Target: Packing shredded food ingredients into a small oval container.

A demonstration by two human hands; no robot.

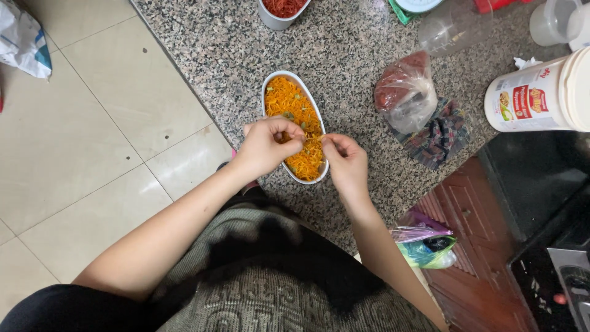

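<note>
From the head view we look straight down on a speckled grey granite counter (344,55) whose near edge runs slantwise from the top left toward our waist. An oval white dish (270,86) heaped with orange shreds and a few green bits sits just inside that edge. Our left hand (267,144) is curled over the dish's near half, fingers drawn together in a pinch, and our right hand (346,161) is beside the dish's near end, fingertips likewise pinched toward the left hand. The two sets of fingertips almost meet; whatever they grip is too small for us to tell, perhaps a strand of the shreds.

Farther in on the counter lie a clear bag of red stuff (402,92) on a dark patterned cloth (445,135), and a white tub with a label (534,95) on its side near the right edge. A bowl of red shreds (279,11) stands at the far edge.

Left of the counter we see pale floor tiles (92,123). Below the right side are reddish wooden cupboard doors (473,209) with plastic bags (424,246) hanging by them.
</note>
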